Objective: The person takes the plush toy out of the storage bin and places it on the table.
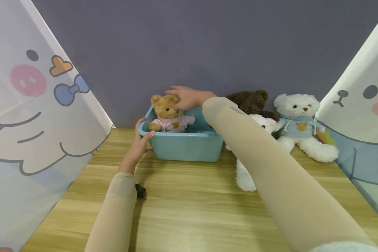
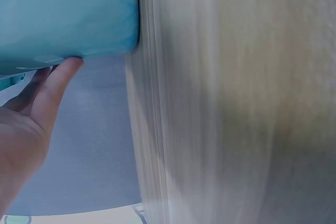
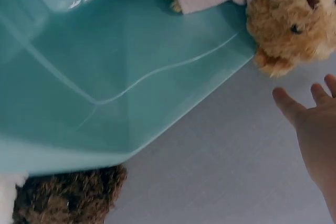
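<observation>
A teal plastic storage bin (image 1: 189, 147) stands at the back of the wooden table. Inside its left end sits a tan teddy bear (image 1: 167, 106) in a pink hoodie, its head above the rim. My left hand (image 1: 138, 145) holds the bin's front left corner, thumb on the front rim and fingers along the left side; the left wrist view also has this hand (image 2: 31, 129) against the bin wall. Over the bin, my right hand (image 1: 189, 98) reaches beside the teddy's head, overlapping it in the head view. In the right wrist view its fingers (image 3: 286, 103) are spread, with a small gap to the bear's ear.
Right of the bin are a dark brown teddy bear (image 1: 249, 101), a white teddy bear (image 1: 245, 176) partly behind my right arm, and another white teddy bear (image 1: 297, 105) in a blue hoodie. A small black object (image 1: 140, 191) shows by my left sleeve. A grey wall (image 1: 189, 45) rises behind.
</observation>
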The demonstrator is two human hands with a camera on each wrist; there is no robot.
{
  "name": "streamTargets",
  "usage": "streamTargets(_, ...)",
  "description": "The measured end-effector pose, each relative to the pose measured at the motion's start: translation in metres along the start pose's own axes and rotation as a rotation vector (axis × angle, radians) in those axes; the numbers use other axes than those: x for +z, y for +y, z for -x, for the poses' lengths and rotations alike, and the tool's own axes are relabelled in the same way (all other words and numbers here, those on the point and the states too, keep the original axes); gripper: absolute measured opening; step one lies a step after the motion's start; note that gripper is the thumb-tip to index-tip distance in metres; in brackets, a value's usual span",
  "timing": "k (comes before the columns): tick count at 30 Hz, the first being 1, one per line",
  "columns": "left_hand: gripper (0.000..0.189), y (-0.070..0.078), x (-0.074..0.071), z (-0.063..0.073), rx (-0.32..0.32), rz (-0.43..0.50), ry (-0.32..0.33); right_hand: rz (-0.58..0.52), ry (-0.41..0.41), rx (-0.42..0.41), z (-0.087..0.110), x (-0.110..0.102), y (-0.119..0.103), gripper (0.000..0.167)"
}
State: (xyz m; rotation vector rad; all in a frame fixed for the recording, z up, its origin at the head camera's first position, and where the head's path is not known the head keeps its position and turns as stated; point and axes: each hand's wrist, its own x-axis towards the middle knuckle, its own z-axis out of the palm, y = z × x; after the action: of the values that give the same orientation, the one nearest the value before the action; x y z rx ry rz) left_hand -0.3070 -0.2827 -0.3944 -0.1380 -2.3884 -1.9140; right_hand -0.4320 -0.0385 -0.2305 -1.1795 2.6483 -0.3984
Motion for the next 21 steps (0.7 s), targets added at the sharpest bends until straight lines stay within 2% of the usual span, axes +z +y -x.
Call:
streamTargets(4,0.081,0.001,0.001,0.000,0.005,-0.002,0.006,0.025,0.000,0.015,-0.006,0.004,-0.005,0.082)
streamTargets(9,0.081,0.001,0.001,0.000,0.002,-0.002,0.006,0.062,-0.064,0.069,-0.008,0.009,-0.007,0.084)
streamTargets(13,0.081,0.001,0.001,0.000,0.014,0.009,0.005,0.113,-0.077,0.098,-0.006,0.010,-0.009,0.085)
streamTargets(16,0.080,0.000,0.001,-0.001,0.026,0.011,0.002,0.155,-0.056,0.078,-0.005,0.009,-0.008,0.082)
streamTargets(21,0.080,0.000,0.000,-0.001,0.022,0.016,0.002,0.176,-0.020,-0.015,-0.003,0.012,-0.008,0.075)
